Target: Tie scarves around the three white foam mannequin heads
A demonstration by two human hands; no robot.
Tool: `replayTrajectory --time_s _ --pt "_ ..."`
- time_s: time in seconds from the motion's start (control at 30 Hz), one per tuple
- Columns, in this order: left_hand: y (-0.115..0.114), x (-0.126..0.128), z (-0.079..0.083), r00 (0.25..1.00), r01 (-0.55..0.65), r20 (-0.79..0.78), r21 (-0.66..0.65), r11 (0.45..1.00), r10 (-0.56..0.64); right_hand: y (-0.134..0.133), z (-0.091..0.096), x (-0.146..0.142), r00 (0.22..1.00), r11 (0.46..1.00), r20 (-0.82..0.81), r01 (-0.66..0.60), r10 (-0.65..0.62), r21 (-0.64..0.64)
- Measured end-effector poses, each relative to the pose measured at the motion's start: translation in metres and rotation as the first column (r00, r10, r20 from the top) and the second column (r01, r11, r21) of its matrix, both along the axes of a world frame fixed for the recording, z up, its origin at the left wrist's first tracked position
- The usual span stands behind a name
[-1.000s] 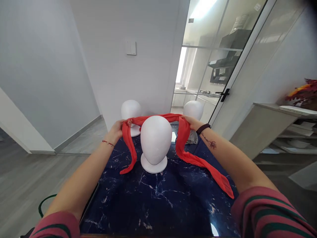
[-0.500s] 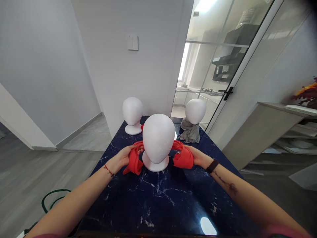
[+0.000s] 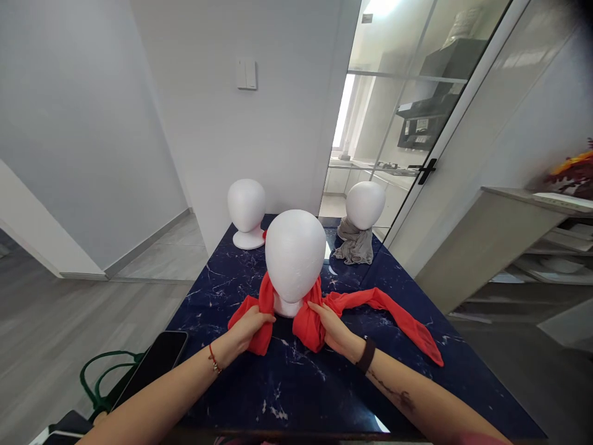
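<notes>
The left hand point(image 3: 254, 322) and right hand point(image 3: 332, 327) each pinch a soft red cloth scarf point(image 3: 308, 332) — either side of a smooth white foam head point(image 3: 295, 254) — midway between the dark-blue marbled table's point(image 3: 296, 398) front and back edges, one tail trailing rightward.

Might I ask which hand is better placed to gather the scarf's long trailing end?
Probably the right hand: it grips the red scarf on the side where that end trails, while the left hand holds the opposite side.
</notes>
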State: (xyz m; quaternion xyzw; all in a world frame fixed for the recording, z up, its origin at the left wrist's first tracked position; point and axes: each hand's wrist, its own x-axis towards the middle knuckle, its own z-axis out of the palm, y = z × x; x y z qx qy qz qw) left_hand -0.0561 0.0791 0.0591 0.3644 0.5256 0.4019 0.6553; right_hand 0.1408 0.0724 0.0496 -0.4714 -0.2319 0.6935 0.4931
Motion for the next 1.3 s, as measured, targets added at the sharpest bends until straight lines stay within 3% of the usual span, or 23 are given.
replayTrajectory --time_s 0.1,0.17,0.27,0.33,0.4,0.53,0.63,0.73,0.8,1.0,1.13,1.3 --pt "-0.007 0.001 0.009 0.994 0.040 -0.102 0.019 0.999 -0.038 0.002 0.003 -0.009 0.998 1.000 -0.052 0.019 -0.021 -0.024" --pt "-0.011 0.004 0.019 0.999 0.047 0.029 -0.036 0.998 -0.046 0.002 0.006 -0.013 0.993 1.000 -0.116 -0.017 0.014 -0.026" --pt "-0.016 0.013 0.031 0.955 0.050 0.296 -0.240 0.970 0.024 -0.001 0.011 -0.016 0.973 0.995 -0.216 -0.092 0.082 -0.036" --pt "-0.019 0.020 0.032 0.921 0.017 0.371 -0.337 0.941 0.117 -0.003 0.013 -0.017 0.965 0.994 -0.246 -0.100 0.088 -0.035" --pt "-0.023 0.026 0.029 0.906 -0.042 0.384 -0.342 0.939 0.180 -0.004 0.013 -0.017 0.966 0.997 -0.247 -0.078 0.071 -0.019" --pt "-0.028 0.036 0.010 0.930 -0.146 0.302 -0.220 0.964 0.210 -0.005 0.010 -0.014 0.969 0.998 -0.241 -0.049 0.055 0.031" --pt "-0.025 0.038 -0.006 0.970 -0.167 0.176 -0.009 0.986 0.166 -0.004 0.006 -0.010 0.977 0.997 -0.206 -0.048 0.061 0.067" --pt "-0.020 0.039 -0.015 0.975 -0.157 -0.105 0.298 0.942 0.196 -0.002 0.004 -0.007 0.983 0.996 -0.180 -0.008 0.024 0.088" --pt "-0.019 0.041 -0.015 0.944 -0.118 -0.231 0.424 0.898 0.234 -0.001 0.003 -0.006 0.984 0.995 -0.178 0.038 -0.021 0.090" --pt "-0.020 0.046 -0.013 0.934 -0.027 -0.286 0.536 0.844 0.212 0.001 0.002 -0.007 0.979 0.993 -0.195 0.073 -0.053 0.095" --pt "-0.010 0.044 -0.028 0.947 0.053 -0.303 0.471 0.881 0.105 -0.002 0.003 -0.009 0.980 0.993 -0.188 0.078 -0.060 0.088" --pt "0.002 0.042 -0.040 0.971 0.073 -0.235 0.444 0.893 0.037 -0.011 0.006 -0.011 0.995 0.992 -0.102 -0.010 0.022 0.126"
